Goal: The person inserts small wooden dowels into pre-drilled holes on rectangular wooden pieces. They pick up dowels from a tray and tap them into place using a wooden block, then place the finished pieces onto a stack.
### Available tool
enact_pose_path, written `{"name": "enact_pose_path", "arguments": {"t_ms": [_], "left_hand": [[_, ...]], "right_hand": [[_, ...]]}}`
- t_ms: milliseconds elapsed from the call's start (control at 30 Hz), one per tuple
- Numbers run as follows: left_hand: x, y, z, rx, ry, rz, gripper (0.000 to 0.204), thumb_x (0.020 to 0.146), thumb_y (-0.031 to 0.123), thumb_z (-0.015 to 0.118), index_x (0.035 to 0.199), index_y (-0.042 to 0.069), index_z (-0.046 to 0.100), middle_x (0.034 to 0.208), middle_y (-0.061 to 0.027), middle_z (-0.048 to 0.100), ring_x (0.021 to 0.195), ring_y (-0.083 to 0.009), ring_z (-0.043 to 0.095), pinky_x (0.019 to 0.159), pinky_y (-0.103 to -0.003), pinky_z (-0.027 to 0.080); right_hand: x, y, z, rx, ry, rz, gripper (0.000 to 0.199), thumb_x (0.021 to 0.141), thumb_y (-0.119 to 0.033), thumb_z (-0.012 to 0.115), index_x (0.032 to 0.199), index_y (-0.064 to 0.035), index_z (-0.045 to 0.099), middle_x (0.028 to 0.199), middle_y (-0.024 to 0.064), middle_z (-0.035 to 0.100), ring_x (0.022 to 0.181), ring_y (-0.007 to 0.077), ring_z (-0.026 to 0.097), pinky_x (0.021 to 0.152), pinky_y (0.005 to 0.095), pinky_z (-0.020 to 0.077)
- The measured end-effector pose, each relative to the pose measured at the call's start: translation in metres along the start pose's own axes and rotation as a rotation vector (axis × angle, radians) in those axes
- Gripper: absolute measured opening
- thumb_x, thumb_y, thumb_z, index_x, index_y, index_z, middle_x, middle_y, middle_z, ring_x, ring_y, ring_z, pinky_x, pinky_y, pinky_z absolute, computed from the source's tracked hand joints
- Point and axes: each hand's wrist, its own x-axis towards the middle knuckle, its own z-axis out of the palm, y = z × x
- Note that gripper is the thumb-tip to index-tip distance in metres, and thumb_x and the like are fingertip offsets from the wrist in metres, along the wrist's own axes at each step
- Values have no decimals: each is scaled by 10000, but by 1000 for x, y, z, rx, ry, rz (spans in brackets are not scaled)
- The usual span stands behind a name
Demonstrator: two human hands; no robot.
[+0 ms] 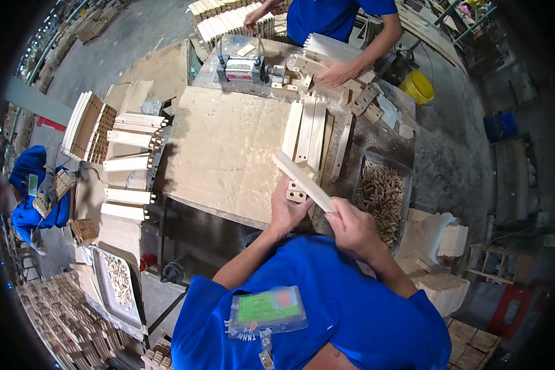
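Note:
My right hand (pixel 355 229) grips the near end of a pale wooden slat (pixel 303 181), which slants up and to the left. Beneath that slat, my left hand (pixel 286 208) is closed against a short wooden piece with drilled holes (pixel 296 192) at the table's near edge. Just beyond both hands lies a row of long wooden slats (pixel 309 131), side by side with their ends pointing away from me. A lone slat (pixel 341 148) with holes rests to their right. The slat in my right hand partly covers the drilled piece.
A tray of wooden dowels (pixel 382 191) sits at the right. Cardboard (pixel 213 148) covers the tabletop. Across the table, a co-worker's hand (pixel 336 74) touches wood pieces beside a clamp-like machine (pixel 243 68). Left stand slats (pixel 126 161) and another dowel tray (pixel 108 296). A yellow bucket (pixel 417 87) stands far right.

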Motion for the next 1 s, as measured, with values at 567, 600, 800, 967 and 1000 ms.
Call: {"name": "enact_pose_path", "arguments": {"t_ms": [567,600,800,967,1000], "left_hand": [[53,-13,-55,268,7,77,375,864,50,830,1206,18,678,1042,-73,746,902,-141,694,801,-310,578],[67,-11,-63,300,29,56,384,885,58,822,1240,13,681,1056,-71,748,911,-147,702,809,-312,582],[100,28,-73,178,232,30,521,934,67,809,1418,-3,629,1167,-102,744,987,-160,709,878,-299,593],[59,30,-42,96,96,-10,459,934,5,796,1369,3,650,1158,-87,753,1007,-133,713,904,-281,597],[47,27,-34,79,47,-19,473,920,-3,801,1368,1,650,1156,-90,754,1009,-133,716,900,-282,600]], "right_hand": [[-55,136,13,458,424,717,224,1001,-197,728,1080,-52,577,807,20,574,588,96,539,542,315,470],[-71,164,15,480,454,819,229,998,-217,744,1066,-67,585,796,1,566,581,85,532,517,304,465],[-108,252,27,500,581,1175,217,980,-254,781,991,-71,665,716,-9,586,576,108,564,512,316,474],[-77,289,52,-66,385,1097,238,966,-138,737,1170,-17,728,903,154,739,834,332,725,789,464,573],[-64,289,55,-83,269,1107,270,953,-74,711,1213,-5,729,1107,229,723,1046,435,692,937,525,545]]}}
